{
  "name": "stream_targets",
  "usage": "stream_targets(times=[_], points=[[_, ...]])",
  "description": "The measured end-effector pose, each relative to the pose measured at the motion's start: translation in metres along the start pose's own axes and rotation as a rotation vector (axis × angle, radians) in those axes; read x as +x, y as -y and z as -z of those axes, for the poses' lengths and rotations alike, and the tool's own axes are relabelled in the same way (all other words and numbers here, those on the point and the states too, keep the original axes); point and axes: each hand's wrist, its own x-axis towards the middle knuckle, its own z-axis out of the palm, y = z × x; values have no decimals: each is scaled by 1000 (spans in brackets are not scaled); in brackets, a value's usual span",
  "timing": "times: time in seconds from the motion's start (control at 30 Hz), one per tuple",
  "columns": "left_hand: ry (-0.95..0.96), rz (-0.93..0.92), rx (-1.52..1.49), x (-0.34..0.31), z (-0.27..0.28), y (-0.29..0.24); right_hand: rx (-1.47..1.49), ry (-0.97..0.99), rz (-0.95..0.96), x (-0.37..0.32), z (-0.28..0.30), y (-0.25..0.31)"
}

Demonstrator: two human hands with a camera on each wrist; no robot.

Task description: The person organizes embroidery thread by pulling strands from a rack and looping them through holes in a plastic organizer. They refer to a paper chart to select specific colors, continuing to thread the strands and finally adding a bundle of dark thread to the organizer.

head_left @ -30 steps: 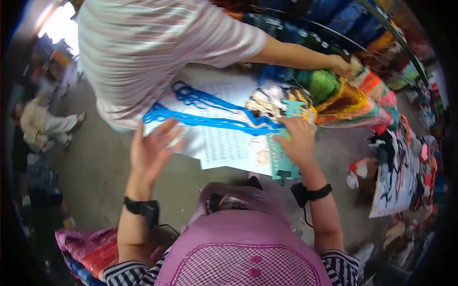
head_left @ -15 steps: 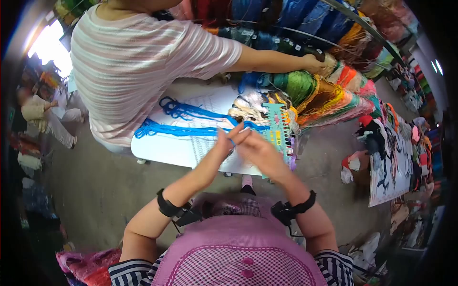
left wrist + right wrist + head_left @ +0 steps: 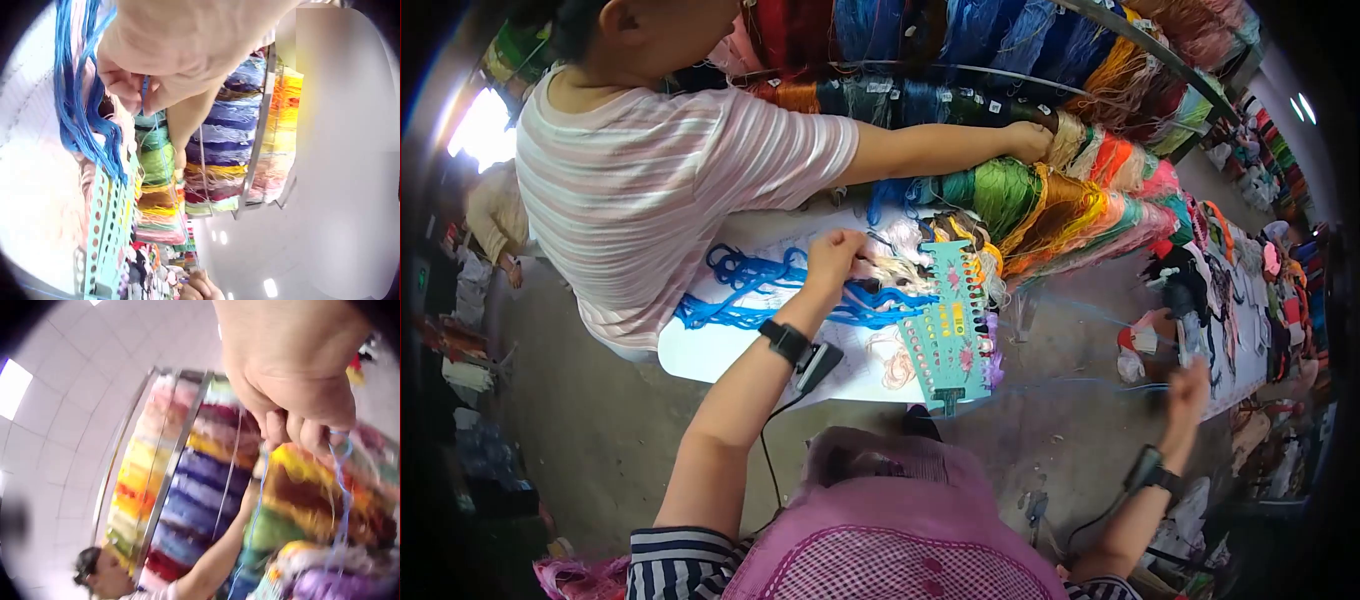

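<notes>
My left hand (image 3: pixel 835 258), fingers curled, pinches a blue thread over the table; the left wrist view shows this thread (image 3: pixel 160 140) running out from the fingertips. Far off to the right, my right hand (image 3: pixel 1188 395) is drawn away from the table. Its curled fingers grip blue thread (image 3: pixel 345 506), whose strands hang from them in the right wrist view. Below my left hand lie long blue skeins (image 3: pixel 745 285), their ends at a teal thread card (image 3: pixel 948 325) with punched holes and printed flowers. Small bunches of coloured thread hang along the card's edges.
Across the white table (image 3: pixel 700 360) a person in a striped shirt (image 3: pixel 635 170) reaches toward bundled thread hanks (image 3: pixel 1005 195). Behind are racks of coloured hanks (image 3: pixel 980 40). A second board with thread (image 3: pixel 1245 340) stands at the right; a pink apron (image 3: pixel 850 530) covers my front.
My hands came together over the blue skeins, then parted: the right swung far right with thread stretched from it, the left moved up over the skeins. The view shifted, showing more of the racks.
</notes>
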Motion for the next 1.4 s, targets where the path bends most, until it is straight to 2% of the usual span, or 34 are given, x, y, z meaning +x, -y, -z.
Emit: stream_targets(times=[0.03, 0.07, 0.1, 0.13, 0.2, 0.27, 0.3, 0.33, 0.37, 0.4, 0.43, 0.47, 0.5, 0.53, 0.57, 0.63, 0.7, 0.77, 0.87, 0.93, 1.0, 1.07, 1.13, 1.2, 1.23, 1.27, 1.33, 1.4], points=[[0, 4, 8, 17, -2, 3, 7, -6, 27, 57, 87, 30], [-136, -122, 173, 33, -7, 7, 8, -14, 21, 50, 94, 40], [-274, -250, 335, 46, -12, 9, -1, -124, 138, 43, 93, 64], [-273, -245, 340, 56, -17, 7, -12, -232, 255, 40, 90, 80], [-366, -234, 515, 69, -25, 7, -78, -269, 243, 43, 91, 79], [-344, -256, 538, 79, -24, 14, -182, -316, 82, 49, 91, 61], [-329, -284, 549, 84, -22, 17, -181, -271, 41, 53, 93, 41], [-325, -284, 552, 88, -18, 20, -183, -213, -12, 45, 73, 21], [-330, -231, 565, 90, -13, 23, -217, -55, -81, 43, 64, 2], [-336, -179, 577, 89, -8, 25, -241, -103, -118, 32, 33, -18], [-322, -279, 564, 84, -5, 25, -267, -150, -156, 18, -10, -40], [-326, -276, 563, 78, 1, 26, -218, -101, -240, 7, -45, -59], [-238, -291, 541, 68, 4, 20, -165, -13, -327, 12, -49, -80], [-149, -308, 518, 56, 5, 14, -189, 160, -356, 7, -64, -95], [-151, -308, 519, 42, 5, 11, -212, 331, -384, -6, -86, -109], [-76, -365, 457, 6, 1, 4, -60, 547, -513, -44, -149, -121], [-37, -657, 638, -40, -14, -18, -66, 838, -652, -57, -192, -141], [15, -687, 704, -78, -25, -31, -249, 753, -612, -96, -247, -155], [125, -749, 794, -109, -39, -22, -191, 868, -657, -118, -303, -180], [173, -783, 822, -120, -46, -18, -14, 934, -816, -116, -320, -215], [237, -632, 712, -123, -49, -19, -85, 971, -804, -112, -326, -228], [191, -584, 718, -106, -43, -24, -158, 1004, -794, -107, -329, -233], [-26, -277, 224, -77, -39, -29, -257, 940, -726, -112, -331, -221], [22, 60, -61, -52, -40, -47, -225, 910, -733, -116, -332, -219], [61, 180, -87, -44, -44, -57, -236, 917, -720, -115, -333, -218], [56, 184, -91, -36, -44, -56, -246, 923, -706, -115, -333, -218], [195, 160, -179, -23, -45, -49, -250, 929, -699, -112, -333, -222], [193, 159, -186, -19, -43, -45, -251, 929, -693, -110, -331, -224]])
